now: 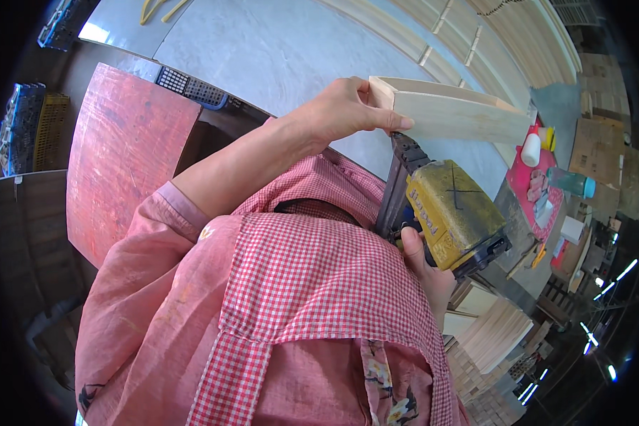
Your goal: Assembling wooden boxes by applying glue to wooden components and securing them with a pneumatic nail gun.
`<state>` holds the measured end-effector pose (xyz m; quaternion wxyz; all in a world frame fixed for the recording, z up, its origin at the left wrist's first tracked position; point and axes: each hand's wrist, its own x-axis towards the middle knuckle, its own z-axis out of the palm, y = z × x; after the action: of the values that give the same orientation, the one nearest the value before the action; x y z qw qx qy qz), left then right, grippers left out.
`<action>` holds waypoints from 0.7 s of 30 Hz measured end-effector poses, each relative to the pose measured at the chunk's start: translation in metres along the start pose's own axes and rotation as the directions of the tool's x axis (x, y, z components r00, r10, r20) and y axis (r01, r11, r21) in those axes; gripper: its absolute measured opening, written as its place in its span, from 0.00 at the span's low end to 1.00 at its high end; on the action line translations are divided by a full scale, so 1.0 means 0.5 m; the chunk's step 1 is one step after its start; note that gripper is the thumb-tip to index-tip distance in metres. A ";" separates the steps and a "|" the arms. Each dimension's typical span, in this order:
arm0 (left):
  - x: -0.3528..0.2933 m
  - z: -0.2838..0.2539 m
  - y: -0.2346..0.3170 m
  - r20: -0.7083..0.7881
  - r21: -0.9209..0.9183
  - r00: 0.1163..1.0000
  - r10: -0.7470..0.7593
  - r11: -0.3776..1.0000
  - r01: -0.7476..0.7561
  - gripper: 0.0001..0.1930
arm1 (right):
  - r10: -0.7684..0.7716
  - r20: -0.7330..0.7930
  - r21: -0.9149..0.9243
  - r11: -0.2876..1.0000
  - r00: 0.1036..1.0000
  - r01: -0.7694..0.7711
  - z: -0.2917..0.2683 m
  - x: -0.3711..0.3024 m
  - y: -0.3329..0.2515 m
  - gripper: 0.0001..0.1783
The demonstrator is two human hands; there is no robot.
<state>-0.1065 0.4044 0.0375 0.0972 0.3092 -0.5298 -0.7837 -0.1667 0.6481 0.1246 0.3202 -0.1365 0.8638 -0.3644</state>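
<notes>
Frame [468, 117] beyond your right hand [427, 266], extending rightward from your left hand [344, 106], which pinches 1 end, thumb nearest you. Right hand grips nailer [458, 209], nose just below left thumb.

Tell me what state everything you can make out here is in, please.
Wooden frame: held at one end by the left grip.
Yellow nail gun: held in the right grip, nose beside the frame's held end; contact unclear.
Teal-capped bottle: closed.
Boards at lower right: stacked.
Lights: lit.
</notes>
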 end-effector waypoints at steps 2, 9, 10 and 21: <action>0.001 0.001 -0.002 -0.003 0.006 1.000 0.001 1.000 -0.001 0.38 | 0.007 0.000 -0.005 1.000 1.000 -0.007 0.000 0.001 0.001 0.29; 0.009 0.000 -0.018 -0.016 -0.011 1.000 0.020 1.000 -0.020 0.39 | -0.030 0.015 -0.001 1.000 0.999 0.030 0.001 0.005 -0.001 0.28; 0.010 -0.002 -0.018 -0.014 -0.008 1.000 0.015 1.000 -0.015 0.39 | -0.026 0.020 0.002 1.000 0.999 0.026 0.001 0.006 -0.002 0.28; 0.039 -0.165 -0.001 0.132 0.652 0.913 0.387 0.659 -0.374 0.43 | -0.069 -0.616 -0.087 0.996 0.785 0.020 -0.171 0.066 0.037 0.13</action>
<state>-0.0731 0.3318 0.0092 0.1470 0.2127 -0.8252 -0.5022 -0.2478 0.6917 0.1418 0.0059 -0.0421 0.9307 -0.3634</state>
